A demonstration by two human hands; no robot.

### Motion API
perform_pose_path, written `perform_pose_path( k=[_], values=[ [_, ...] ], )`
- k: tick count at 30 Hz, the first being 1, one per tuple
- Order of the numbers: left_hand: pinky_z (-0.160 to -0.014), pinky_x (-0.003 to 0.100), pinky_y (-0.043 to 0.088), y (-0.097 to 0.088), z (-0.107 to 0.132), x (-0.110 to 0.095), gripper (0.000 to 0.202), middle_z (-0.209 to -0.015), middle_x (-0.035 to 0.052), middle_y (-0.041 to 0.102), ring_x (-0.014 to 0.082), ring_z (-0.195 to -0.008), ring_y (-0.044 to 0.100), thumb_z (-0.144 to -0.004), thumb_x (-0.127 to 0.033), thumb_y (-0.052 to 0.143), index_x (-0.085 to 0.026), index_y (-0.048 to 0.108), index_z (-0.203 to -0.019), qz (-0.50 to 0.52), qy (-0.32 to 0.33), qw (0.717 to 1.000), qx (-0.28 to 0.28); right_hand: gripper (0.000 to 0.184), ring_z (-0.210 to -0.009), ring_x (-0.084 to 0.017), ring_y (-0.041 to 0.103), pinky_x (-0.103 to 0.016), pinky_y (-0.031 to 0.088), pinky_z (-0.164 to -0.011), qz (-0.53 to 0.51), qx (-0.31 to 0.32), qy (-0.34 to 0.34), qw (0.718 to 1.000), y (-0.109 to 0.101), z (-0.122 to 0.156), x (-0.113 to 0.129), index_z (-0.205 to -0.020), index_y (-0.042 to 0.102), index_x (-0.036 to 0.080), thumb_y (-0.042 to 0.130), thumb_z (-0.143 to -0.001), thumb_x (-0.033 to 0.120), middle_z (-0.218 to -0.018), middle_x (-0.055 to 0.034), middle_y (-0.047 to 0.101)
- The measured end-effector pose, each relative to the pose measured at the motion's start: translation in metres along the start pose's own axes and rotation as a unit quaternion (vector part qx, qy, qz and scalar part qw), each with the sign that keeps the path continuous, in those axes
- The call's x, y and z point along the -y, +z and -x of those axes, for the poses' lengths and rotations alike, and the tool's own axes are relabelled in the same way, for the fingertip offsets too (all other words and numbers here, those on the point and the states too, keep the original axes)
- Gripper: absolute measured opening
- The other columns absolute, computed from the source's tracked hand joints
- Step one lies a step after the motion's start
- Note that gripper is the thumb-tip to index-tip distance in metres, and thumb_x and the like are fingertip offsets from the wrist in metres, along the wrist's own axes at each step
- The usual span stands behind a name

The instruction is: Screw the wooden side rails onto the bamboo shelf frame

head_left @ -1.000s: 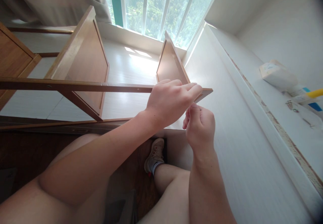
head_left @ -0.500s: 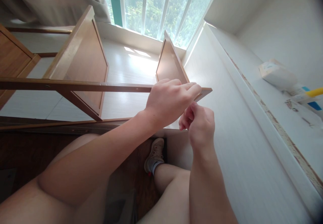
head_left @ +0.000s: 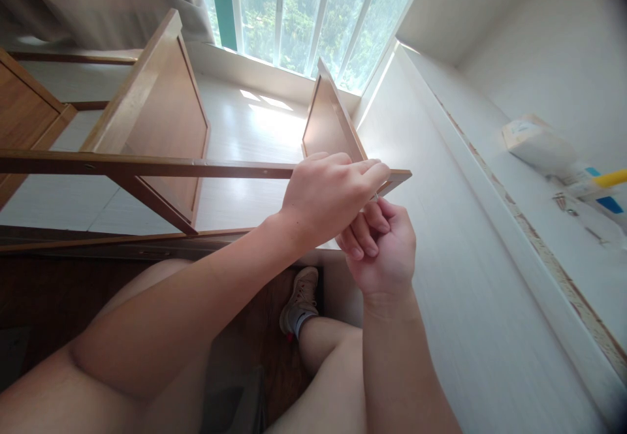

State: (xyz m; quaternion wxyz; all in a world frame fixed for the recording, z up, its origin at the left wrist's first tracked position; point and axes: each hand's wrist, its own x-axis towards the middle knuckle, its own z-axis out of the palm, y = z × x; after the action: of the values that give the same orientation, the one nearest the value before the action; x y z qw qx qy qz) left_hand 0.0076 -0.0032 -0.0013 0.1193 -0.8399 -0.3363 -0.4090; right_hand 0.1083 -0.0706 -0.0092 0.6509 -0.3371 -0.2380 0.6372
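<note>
A brown wooden frame of rails and upright panels lies across a pale ledge. My left hand wraps over the right end of its long rail, near the corner with an end panel. Just below that corner is my right hand, its palm turned up and its fingers curled in a pinch. A thin, pale metal-looking sliver shows between its fingertips and the underside of the rail. Most of that piece is hidden by the fingers, so its kind cannot be made out.
A middle panel stands in the frame to the left. On the white surface at right lie a plastic bag, small metal parts and a yellow-handled thing. A barred window is behind; a shoe is below.
My right hand has rolled at the wrist, so its palm and curled fingers now face up. My left hand and the wooden frame have stayed in place.
</note>
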Motion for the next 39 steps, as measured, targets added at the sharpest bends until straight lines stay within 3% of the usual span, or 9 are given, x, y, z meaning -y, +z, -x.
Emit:
perform_pose_path(
  k=[6, 13, 20, 26, 28, 34, 39],
  values=[
    [-0.056, 0.032, 0.025, 0.0, 0.0, 0.0, 0.02, -0.061, -0.0019, 0.061, 0.0144, -0.061, 0.055, -0.097, -0.024, 0.053, -0.021, 0.067, -0.083, 0.005, -0.001, 1.0, 0.002, 0.044, -0.028, -0.01, 0.032, -0.023, 0.024, -0.035, 0.013, 0.006, 0.003, 1.0, -0.001, 0.001, 0.002, -0.052, 0.024, 0.023, 0.039, -0.092, 0.031, -0.033, 0.0061, 0.024],
    [-0.056, 0.032, 0.023, 0.002, 0.001, 0.002, 0.02, -0.063, -0.0022, 0.063, 0.0145, -0.062, 0.056, -0.096, -0.022, 0.053, -0.022, 0.067, -0.083, -0.002, 0.004, 1.0, -0.007, 0.041, -0.031, -0.01, 0.034, -0.025, 0.027, -0.037, 0.175, -0.067, -0.093, 0.978, 0.001, 0.002, -0.002, -0.053, 0.033, 0.023, 0.044, -0.092, 0.027, -0.036, 0.0063, 0.03],
    [-0.056, 0.031, 0.026, 0.003, 0.002, 0.002, 0.019, -0.064, -0.0017, 0.063, 0.014, -0.062, 0.055, -0.094, -0.018, 0.053, -0.022, 0.068, -0.083, 0.002, -0.004, 1.0, -0.002, 0.043, -0.034, -0.01, 0.038, -0.026, 0.029, -0.037, 0.359, -0.123, -0.137, 0.915, -0.007, 0.001, -0.001, -0.052, 0.037, 0.023, 0.048, -0.093, 0.028, -0.039, 0.0061, 0.034],
    [-0.056, 0.032, 0.026, 0.002, 0.002, 0.002, 0.017, -0.063, -0.0012, 0.063, 0.0145, -0.063, 0.056, -0.094, -0.021, 0.054, -0.022, 0.067, -0.083, 0.015, -0.006, 1.0, 0.001, 0.05, -0.04, -0.011, 0.04, -0.027, 0.03, -0.043, 0.529, -0.129, -0.184, 0.818, -0.018, 0.0, 0.005, -0.052, 0.042, 0.021, 0.047, -0.099, 0.038, -0.041, 0.003, 0.042],
    [-0.056, 0.032, 0.026, 0.002, 0.002, 0.002, 0.016, -0.065, -0.0012, 0.064, 0.0145, -0.064, 0.057, -0.095, -0.022, 0.055, -0.022, 0.067, -0.084, 0.019, -0.008, 1.0, 0.005, 0.052, -0.043, -0.011, 0.04, -0.027, 0.029, -0.045, 0.557, -0.12, -0.191, 0.799, -0.018, 0.002, 0.005, -0.053, 0.043, 0.021, 0.047, -0.099, 0.042, -0.044, 0.0021, 0.044],
    [-0.056, 0.031, 0.026, 0.002, 0.002, 0.002, 0.016, -0.065, -0.0014, 0.064, 0.0141, -0.063, 0.057, -0.095, -0.023, 0.055, -0.021, 0.066, -0.083, 0.018, -0.006, 1.0, 0.006, 0.051, -0.045, -0.011, 0.04, -0.028, 0.027, -0.046, 0.561, -0.117, -0.194, 0.796, -0.015, 0.005, 0.004, -0.054, 0.042, 0.021, 0.045, -0.101, 0.042, -0.046, 0.0019, 0.044],
    [-0.056, 0.033, 0.024, 0.002, 0.002, 0.002, 0.019, -0.063, -0.0016, 0.063, 0.0149, -0.062, 0.057, -0.096, -0.023, 0.054, -0.021, 0.066, -0.081, 0.01, -0.005, 1.0, -0.002, 0.051, -0.044, -0.011, 0.039, -0.028, 0.027, -0.045, 0.541, -0.117, -0.195, 0.81, -0.016, 0.003, 0.004, -0.054, 0.043, 0.021, 0.048, -0.1, 0.042, -0.046, 0.002, 0.044]
  ],
)
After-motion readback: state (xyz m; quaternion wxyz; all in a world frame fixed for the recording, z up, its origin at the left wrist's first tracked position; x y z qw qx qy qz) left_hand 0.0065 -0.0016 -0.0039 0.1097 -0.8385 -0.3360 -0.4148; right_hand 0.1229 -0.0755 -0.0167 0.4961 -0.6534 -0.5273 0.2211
